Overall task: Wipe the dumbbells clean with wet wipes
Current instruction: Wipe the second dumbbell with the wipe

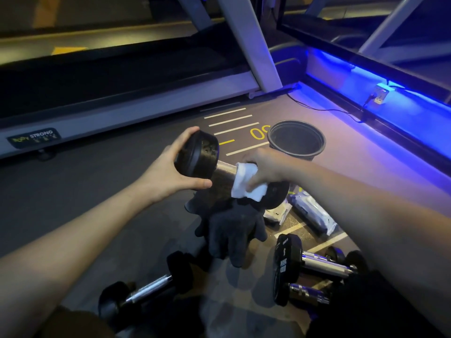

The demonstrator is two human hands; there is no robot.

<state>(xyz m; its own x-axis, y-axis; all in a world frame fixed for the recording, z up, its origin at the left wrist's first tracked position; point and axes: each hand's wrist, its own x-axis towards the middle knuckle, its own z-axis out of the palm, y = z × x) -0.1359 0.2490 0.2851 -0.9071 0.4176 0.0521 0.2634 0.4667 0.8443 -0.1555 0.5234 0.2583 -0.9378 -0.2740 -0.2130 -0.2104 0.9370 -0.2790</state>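
The dumbbell (207, 164) was held up off the floor (85, 191), tilted, with its far round black head gripped by the left hand (170, 172), fingers and thumb curled round the rim. The right hand (266, 167) clutched a crumpled white wipe (246, 184) pressed against the ribbed metal handle where it met the near head. Beneath the dumbbell lay dark fabric gloves (231, 228) (soft and limp, fingers splayed). A round black bucket (296, 140) stood on the floor just beyond the right hand; its inside looked dark and what it held could not be made out. Two glossy plastic wipe packs (312, 213) lay on the floor to the right of the gloves. Nearer the person, more dumbbells rested on the floor: one with a shiny chrome handle to the left (144, 291), and a pair with flat black heads and chrome handles to the right (310, 272). A grey treadmill (122, 113) stood beyond, along the left.
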